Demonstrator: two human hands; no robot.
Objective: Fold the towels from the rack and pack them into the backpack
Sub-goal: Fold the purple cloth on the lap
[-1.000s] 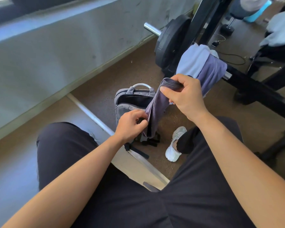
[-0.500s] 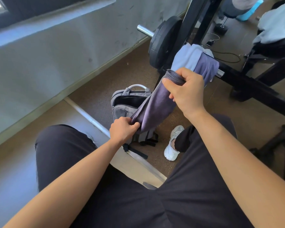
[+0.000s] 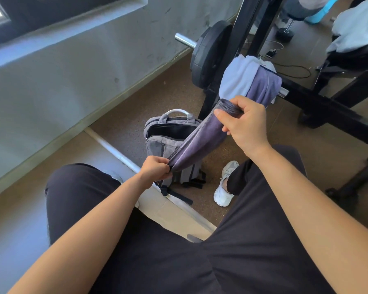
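A: Towel (image 3: pixel 200 143), purple-grey: where is it?

B: Stretched in the air between both hands, above the backpack (image 3: pixel 157 143). It runs on a slant, low at the left end, high at the right end. It is gathered into a narrow band, stitched hem along the upper edge.

A: State of the left hand (image 3: pixel 155 169)?

B: Clenched on the lower end of the towel. Fingers are curled around the bunched corner, just in front of the backpack's front panel.

A: State of the right hand (image 3: pixel 242 122)?

B: Grasping the upper end. The thumb (image 3: pixel 223 114) presses the rolled hem against the fingers. The hand sits just below the towels on the rack.

A: What is on the rack (image 3: pixel 319 100)?

B: Two more towels draped over the bar, touching side by side: a light blue towel (image 3: pixel 236 79) to the left, a purple towel (image 3: pixel 263 88) to the right. The chrome bar end (image 3: pixel 283 93) shows just beyond them. A black plate (image 3: pixel 208 54) is mounted on the bar behind the rack.

A: Condition of the backpack?

B: Grey, upright on the brown floor (image 3: pixel 136 115), main compartment unzipped and open at the top. The interior is dark; contents cannot be told. Its handle (image 3: pixel 177 111) stands up at the far edge. Straps lie on the floor at its base.

A: Anything else near it?

B: A white shoe (image 3: pixel 224 184) rests on the floor to the right of the backpack. Black trousers (image 3: pixel 179 251) fill the foreground.
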